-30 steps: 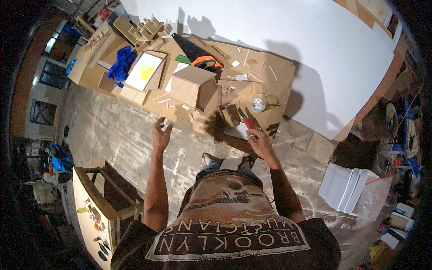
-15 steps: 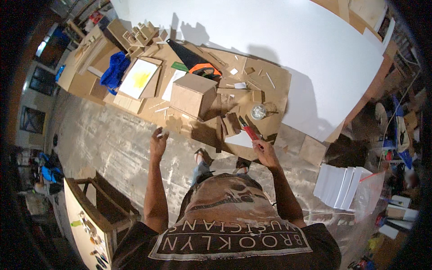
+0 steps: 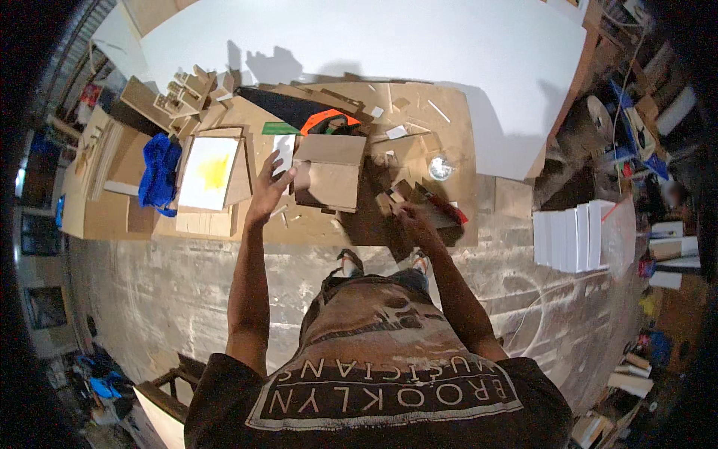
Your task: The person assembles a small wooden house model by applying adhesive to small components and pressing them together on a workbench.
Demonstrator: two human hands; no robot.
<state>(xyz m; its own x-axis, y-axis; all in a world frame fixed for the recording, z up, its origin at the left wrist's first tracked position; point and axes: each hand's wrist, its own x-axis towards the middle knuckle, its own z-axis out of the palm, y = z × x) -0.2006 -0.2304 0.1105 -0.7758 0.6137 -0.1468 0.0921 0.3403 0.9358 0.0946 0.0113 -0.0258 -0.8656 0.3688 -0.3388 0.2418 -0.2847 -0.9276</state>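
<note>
VIEW: head, left of paired fisheye cameras | ORIGIN: wearer's head, above the shirt (image 3: 404, 340) | AXIS: steeply downward, past left hand (image 3: 269, 188) and right hand (image 3: 413, 221) to the bench (image 3: 461, 138) | RANGE: near; bench seen from near edge to far edge, both right corners included | ORIENTATION: upright, near edge roughly level | RIM: dark, curved

Well back from the right hand's (image 3: 413, 223) grip, toward the wearer's body, a dark shirt (image 3: 378, 340) carries printed lettering (image 3: 385, 396): two rows of pale capitals, upside down in this view. The row farther from the grip is larger, edged by a pale outline; the smaller row lies nearer the grip.
</note>
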